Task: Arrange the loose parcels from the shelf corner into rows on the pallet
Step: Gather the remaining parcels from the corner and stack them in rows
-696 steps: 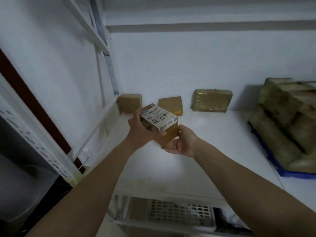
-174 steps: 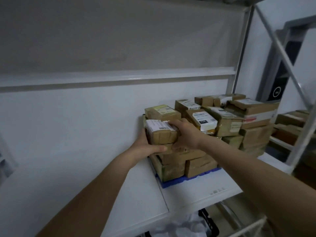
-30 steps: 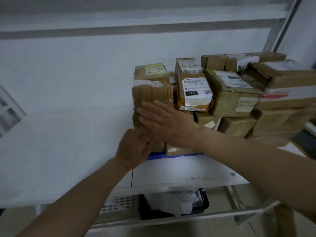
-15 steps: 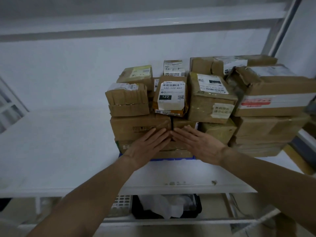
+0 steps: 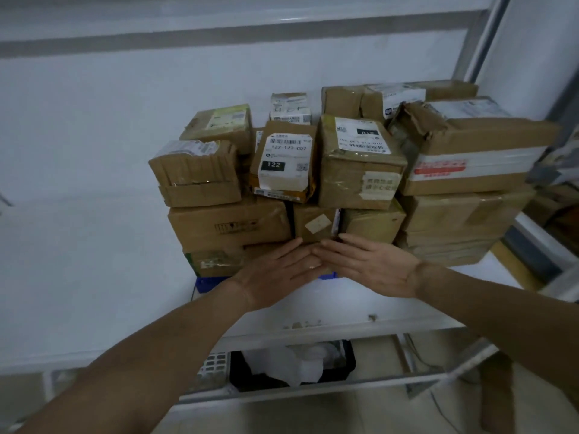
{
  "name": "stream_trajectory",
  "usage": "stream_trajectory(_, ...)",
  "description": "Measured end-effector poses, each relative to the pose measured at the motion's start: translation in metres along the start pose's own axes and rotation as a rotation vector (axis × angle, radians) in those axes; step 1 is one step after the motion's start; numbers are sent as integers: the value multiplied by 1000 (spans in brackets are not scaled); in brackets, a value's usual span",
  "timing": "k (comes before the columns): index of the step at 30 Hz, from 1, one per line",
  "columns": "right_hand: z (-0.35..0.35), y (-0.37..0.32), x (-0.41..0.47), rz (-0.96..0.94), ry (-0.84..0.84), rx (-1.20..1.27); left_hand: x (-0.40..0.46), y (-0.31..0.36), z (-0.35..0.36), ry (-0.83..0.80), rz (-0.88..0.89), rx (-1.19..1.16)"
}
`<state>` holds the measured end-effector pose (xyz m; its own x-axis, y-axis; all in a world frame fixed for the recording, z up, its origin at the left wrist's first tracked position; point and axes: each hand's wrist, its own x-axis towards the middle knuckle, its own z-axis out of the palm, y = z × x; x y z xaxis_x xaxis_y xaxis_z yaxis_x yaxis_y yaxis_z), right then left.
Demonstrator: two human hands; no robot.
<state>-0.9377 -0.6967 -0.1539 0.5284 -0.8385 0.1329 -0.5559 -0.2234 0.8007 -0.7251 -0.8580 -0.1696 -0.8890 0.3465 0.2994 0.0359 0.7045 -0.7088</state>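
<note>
Pressing flat on the stack's front, our left hand [image 5: 275,274] and right hand [image 5: 369,267] now sit together, fingers straight and fingertips meeting, where a second ago the left curled low; we judge it squaring up rows. The parcels [image 5: 360,164] sit stacked on the blue pallet [image 5: 206,281] on the shelf [image 5: 94,277]. One label [image 5: 286,161] reads "122-122-007" and "122"; others blur.

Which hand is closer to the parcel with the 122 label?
Left. The left hand lies flat directly below the 122 parcel; the right hand lies flat lower and further right.
</note>
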Motion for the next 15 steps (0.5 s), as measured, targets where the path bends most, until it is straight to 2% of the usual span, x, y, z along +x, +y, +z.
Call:
stream_trajectory(4,9,12,-35,56,-100,0,26,4,-1,-134,-6,23)
stream_trajectory(8,14,20,-30,66,-160,1,31,1,5,-230,-57,55)
stream_trajectory(15,9,7,-43,139,-135,90,54,14,2,-32,-51,-155)
